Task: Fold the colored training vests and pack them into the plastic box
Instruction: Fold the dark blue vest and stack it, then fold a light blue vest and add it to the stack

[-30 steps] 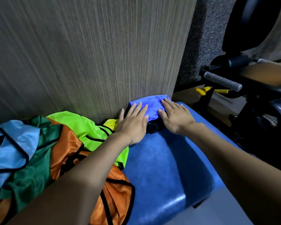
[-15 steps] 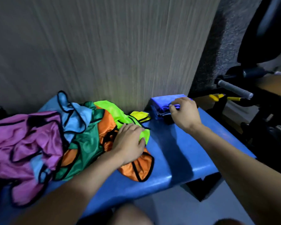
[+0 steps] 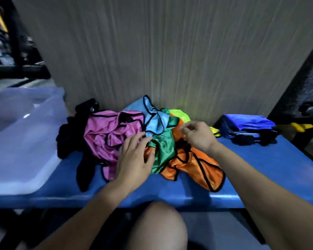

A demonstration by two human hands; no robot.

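Left hand lies flat, fingers spread, on the crumpled pink mesh vest; right hand hangs loosely curled, empty, over the shiny orange vest mid-bench.

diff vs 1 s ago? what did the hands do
Both hands left the folded blue vest stack at the bench's right end, which they were pressing flat, and moved left to the loose pile. The left hand now rests on the pink vest and green vest; the right hand hovers over the orange vest, fingers loosely curled. The stack stays put on the blue bench.
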